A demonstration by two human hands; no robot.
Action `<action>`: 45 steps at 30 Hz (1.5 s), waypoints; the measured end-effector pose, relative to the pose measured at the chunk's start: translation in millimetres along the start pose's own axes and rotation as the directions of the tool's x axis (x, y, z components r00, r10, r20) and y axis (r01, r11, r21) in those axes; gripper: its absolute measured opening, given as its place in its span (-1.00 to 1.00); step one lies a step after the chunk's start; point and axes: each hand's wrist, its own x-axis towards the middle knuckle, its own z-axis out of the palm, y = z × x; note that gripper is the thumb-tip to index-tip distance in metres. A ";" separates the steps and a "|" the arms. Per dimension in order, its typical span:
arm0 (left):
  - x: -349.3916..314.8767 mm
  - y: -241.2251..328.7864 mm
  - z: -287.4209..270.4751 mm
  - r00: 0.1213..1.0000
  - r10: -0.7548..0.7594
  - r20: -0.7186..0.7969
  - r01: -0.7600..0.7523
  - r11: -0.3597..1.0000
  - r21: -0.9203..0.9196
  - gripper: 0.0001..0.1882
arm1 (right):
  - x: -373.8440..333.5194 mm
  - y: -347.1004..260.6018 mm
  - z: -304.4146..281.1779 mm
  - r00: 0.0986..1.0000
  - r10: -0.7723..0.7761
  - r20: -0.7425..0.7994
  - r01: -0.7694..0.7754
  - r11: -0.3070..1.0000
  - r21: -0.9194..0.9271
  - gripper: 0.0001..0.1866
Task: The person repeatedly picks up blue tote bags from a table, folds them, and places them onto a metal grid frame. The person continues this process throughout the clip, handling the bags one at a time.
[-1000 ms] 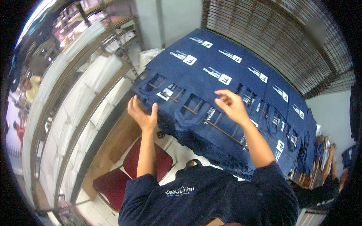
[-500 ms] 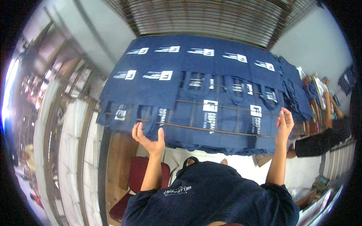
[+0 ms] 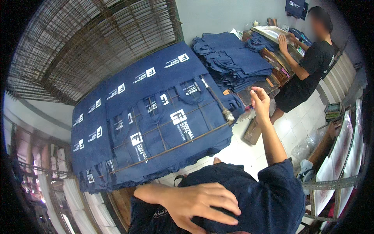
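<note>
- Bags (image 3: 156, 117), navy with white prints, lie in overlapping rows on a wire rack (image 3: 171, 146).
- Left hand (image 3: 202, 204) rests flat on the person's own navy shirt (image 3: 257, 202) below the bags, fingers released, holding nothing.
- Right hand (image 3: 260, 100) is raised just right of the bags, fingers loose and empty.
- Another person (image 3: 311, 62) stands beyond a second bag pile (image 3: 233, 58).

bag stack (image 3: 148, 128) hides rack, co-worker's face blurred

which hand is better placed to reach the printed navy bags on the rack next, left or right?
Right, probably. The right hand is raised, open and empty, just off the rack's near corner beside the printed navy bags. The left hand lies flat on the person's own dark shirt, well short of the bags.
</note>
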 end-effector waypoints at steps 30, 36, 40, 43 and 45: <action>-82.8 -83.4 69.7 -0.052 -0.325 -0.944 0.249 0.912 -0.327 -0.56 | 313.1 200.2 -40.0 0.642 0.726 -0.244 -0.426 0.604 0.674 -0.21; -83.6 -76.6 85.9 -0.248 -0.347 -0.905 0.289 0.865 -0.411 -0.59 | 306.0 176.0 -26.1 0.682 0.500 -0.533 -0.688 0.686 -0.237 -0.59; -70.7 -78.3 84.3 -0.367 -0.370 -0.854 0.311 0.816 -0.487 -0.63 | 297.8 171.3 -21.1 0.746 0.334 -0.576 -0.651 0.546 -0.527 -0.45; -54.6 -80.4 76.6 -0.407 -0.385 -0.828 0.389 0.748 -0.538 -0.65 | 299.7 184.7 -27.6 0.757 0.346 -0.554 -0.640 0.563 -0.523 -0.48; -49.2 -82.3 68.1 -0.379 -0.395 -0.837 0.432 0.724 -0.538 -0.65 | 320.7 221.7 -43.4 0.718 0.414 -0.559 -0.676 0.608 -0.417 -0.52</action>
